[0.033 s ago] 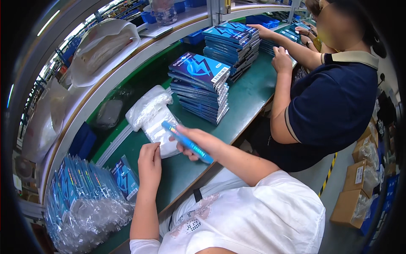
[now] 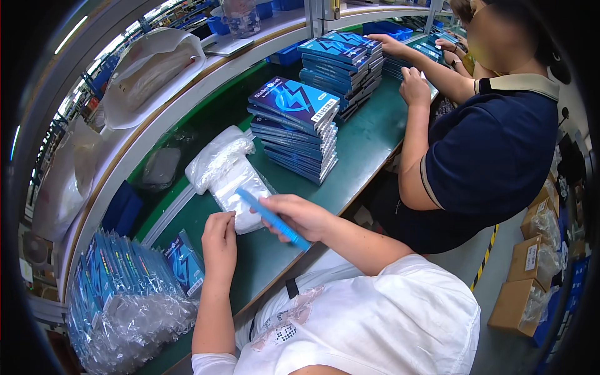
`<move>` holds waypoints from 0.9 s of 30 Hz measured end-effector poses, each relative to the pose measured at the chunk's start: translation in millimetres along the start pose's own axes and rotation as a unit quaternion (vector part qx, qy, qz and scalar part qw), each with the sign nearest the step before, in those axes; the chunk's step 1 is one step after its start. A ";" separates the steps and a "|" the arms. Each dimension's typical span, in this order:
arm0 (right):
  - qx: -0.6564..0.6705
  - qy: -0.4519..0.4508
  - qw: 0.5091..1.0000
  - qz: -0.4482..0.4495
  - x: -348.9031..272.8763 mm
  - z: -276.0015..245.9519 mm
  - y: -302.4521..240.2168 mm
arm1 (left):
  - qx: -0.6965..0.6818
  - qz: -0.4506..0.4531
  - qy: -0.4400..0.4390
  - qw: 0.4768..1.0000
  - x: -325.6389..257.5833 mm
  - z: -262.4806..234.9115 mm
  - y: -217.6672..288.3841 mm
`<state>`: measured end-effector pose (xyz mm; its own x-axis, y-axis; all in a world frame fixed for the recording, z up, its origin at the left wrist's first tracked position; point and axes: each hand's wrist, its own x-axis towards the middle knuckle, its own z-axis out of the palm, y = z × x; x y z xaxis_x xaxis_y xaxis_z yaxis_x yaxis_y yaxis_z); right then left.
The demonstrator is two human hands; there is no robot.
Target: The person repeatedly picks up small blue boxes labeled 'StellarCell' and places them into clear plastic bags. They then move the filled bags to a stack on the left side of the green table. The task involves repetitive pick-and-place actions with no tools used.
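A thin blue box [image 2: 272, 219] is in my right hand [image 2: 299, 215], held edge-up and slanting over the green bench; it is slightly blurred. My left hand [image 2: 219, 240] is closed, its fingertips pressed together beside a pile of clear plastic bags [image 2: 240, 190]. Whatever those fingertips pinch, if anything, is hidden. Beyond the bags rises a tall stack of blue boxes [image 2: 294, 128] with a lightning-bolt print. To the left of my left arm, many bagged blue boxes [image 2: 125, 269] stand in a row, their loose clear plastic bunched toward me.
More stacked boxes [image 2: 344, 62] stand farther back. At the right a co-worker in a dark shirt [image 2: 490, 144] reaches over the bench [image 2: 362, 147]. A raised shelf [image 2: 181, 84] curves along the far side. Cardboard boxes [image 2: 519, 275] sit on the floor at the right.
The blue box in my right hand has tilted, so its narrow edge looks thinner and its printed side shows less. My left hand has barely moved.
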<state>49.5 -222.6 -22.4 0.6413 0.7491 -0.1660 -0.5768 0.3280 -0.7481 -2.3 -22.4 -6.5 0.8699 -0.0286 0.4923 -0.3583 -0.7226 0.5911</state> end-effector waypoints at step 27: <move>-0.114 0.125 0.980 -0.103 -8.0 22.4 15.6 | -0.022 -0.002 0.027 0.999 -12.3 -20.0 9.6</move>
<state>24.0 -210.5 -18.4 0.8524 0.5073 -0.1269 -0.3121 0.2987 -0.9019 -23.2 -15.1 5.9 0.8521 0.0124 0.5233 -0.3708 -0.6913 0.6201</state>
